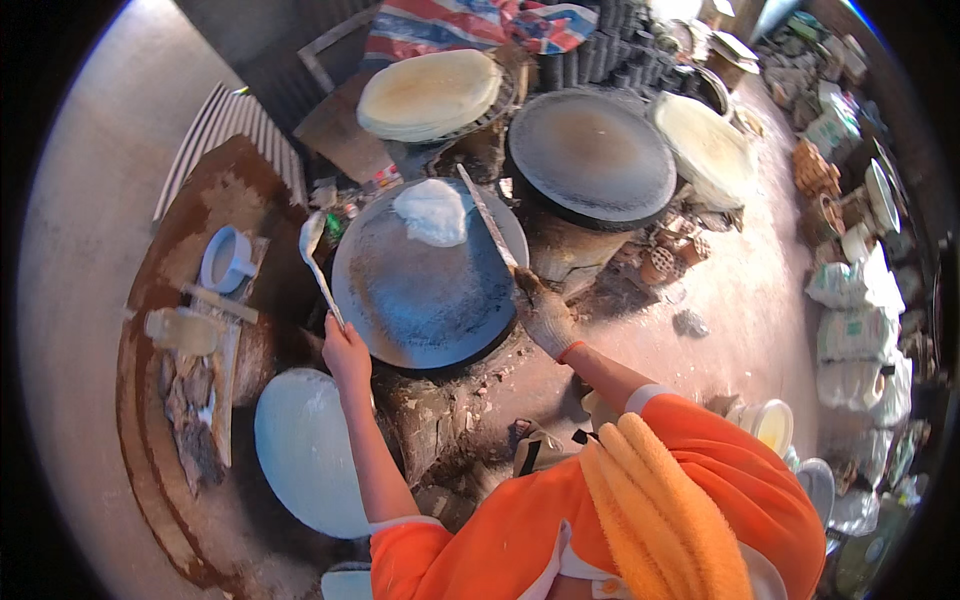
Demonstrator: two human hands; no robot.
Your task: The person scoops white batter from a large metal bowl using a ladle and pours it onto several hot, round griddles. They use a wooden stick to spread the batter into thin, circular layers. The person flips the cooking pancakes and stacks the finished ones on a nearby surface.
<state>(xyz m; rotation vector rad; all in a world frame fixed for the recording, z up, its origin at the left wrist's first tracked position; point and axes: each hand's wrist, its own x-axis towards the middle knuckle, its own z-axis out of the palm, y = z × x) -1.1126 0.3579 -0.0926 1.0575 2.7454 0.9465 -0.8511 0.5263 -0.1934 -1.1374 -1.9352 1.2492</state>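
Observation:
A round, dark griddle (442, 300) lies before me, with a puddle of white batter (433, 213) near its far edge. My left hand (347, 351), bare, grips the handle of a batter-coated ladle (312, 238) at the griddle's left side. In a knitted work glove, my right hand (546, 315) holds a long, flat spreading blade (486, 214), which reaches over the right part of the griddle towards its far rim. The blade's tip is to the right of the batter and apart from it. Below my left forearm is a large round vessel of pale liquid (304, 450), partly hidden by the arm.
A second griddle (592, 157) stands beyond to the right. Stacks of thin flatbreads lie behind (431, 94) and beside it (705, 146). A white handled cup (226, 259) and a plastic jar (184, 331) sit at left. Perforated briquettes (660, 264) lie on the floor.

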